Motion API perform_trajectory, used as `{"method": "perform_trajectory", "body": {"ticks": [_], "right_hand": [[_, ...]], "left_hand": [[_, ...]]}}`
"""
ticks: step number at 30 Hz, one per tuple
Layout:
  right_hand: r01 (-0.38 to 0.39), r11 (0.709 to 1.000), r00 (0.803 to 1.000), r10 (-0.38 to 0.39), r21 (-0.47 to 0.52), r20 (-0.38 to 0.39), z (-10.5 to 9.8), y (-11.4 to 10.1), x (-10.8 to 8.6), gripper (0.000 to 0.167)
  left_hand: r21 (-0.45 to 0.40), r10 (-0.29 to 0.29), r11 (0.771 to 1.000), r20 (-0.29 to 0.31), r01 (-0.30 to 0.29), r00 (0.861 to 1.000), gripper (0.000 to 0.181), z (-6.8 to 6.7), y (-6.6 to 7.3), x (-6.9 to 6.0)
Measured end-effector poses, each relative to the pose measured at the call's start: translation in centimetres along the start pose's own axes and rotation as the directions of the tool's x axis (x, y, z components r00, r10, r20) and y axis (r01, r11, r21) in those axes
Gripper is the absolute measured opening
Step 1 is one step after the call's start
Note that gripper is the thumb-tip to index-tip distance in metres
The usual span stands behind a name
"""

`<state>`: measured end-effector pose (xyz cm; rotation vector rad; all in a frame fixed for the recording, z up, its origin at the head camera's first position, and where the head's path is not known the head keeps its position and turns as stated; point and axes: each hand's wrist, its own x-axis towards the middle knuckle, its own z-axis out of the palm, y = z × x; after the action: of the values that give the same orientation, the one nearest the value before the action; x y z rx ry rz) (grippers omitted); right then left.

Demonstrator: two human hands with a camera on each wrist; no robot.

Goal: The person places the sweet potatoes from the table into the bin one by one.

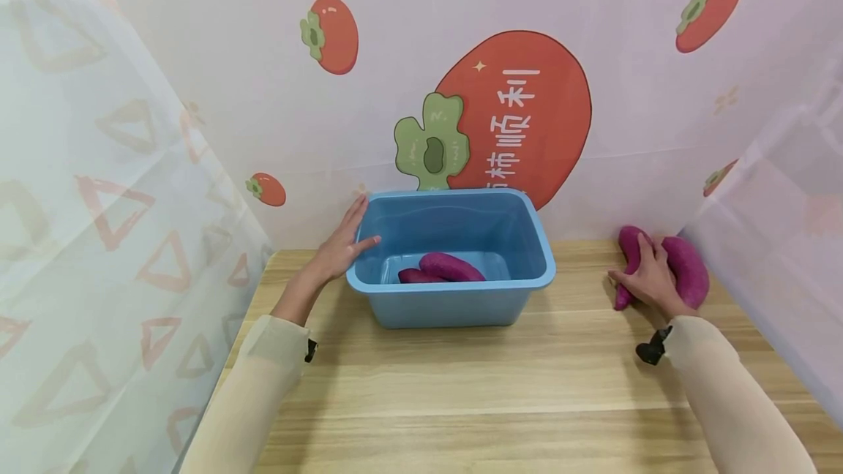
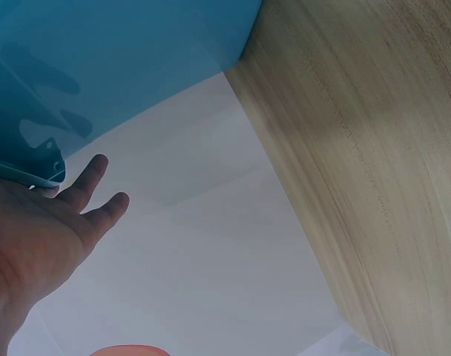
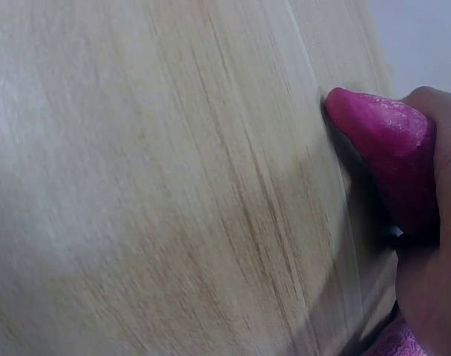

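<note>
My left hand (image 1: pixel 339 249) rests at the left rim of a blue plastic basin (image 1: pixel 454 307), its thumb over the inside and its straight fingers along the outside. In the left wrist view, two fingertips (image 2: pixel 116 206) stand spread beside the basin wall (image 2: pixel 136 67). Inside the basin lie two purple sweet potatoes (image 1: pixel 454 267). At the far right, my right hand (image 1: pixel 648 280) grips a slim purple sweet potato (image 1: pixel 630 247) lying on the table. The right wrist view shows its tapered end (image 3: pixel 381 133). A thicker, curved sweet potato (image 1: pixel 688 269) lies just right of that hand.
The basin stands on a wood-grain table (image 1: pixel 461 401), close to the back wall cloth (image 1: pixel 632 130) printed with persimmons. More printed cloth hangs on the left side (image 1: pixel 118 240) and the right side (image 1: pixel 784 240).
</note>
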<state>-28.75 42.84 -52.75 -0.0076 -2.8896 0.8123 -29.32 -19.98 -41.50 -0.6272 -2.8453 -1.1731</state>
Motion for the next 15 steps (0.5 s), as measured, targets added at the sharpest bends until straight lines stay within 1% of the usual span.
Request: {"method": "perform_trajectory", "body": {"ticks": [7, 15], "right_hand": [[-0.002, 1.000, 0.999, 0.003, 0.026, -0.052, 0.14, -0.25, -0.08, 0.107], [-0.018, 0.999, 0.998, 0.020, 0.032, -0.063, 0.10, -0.48, -0.18, 0.104]], "left_hand": [[0.007, -0.010, 1.000, -0.001, 0.010, 1.000, 0.088, -0.03, 0.20, -0.16], [-0.004, -0.014, 1.000, -0.003, 0.014, 1.000, 0.089, -0.04, 0.25, -0.24]]}}
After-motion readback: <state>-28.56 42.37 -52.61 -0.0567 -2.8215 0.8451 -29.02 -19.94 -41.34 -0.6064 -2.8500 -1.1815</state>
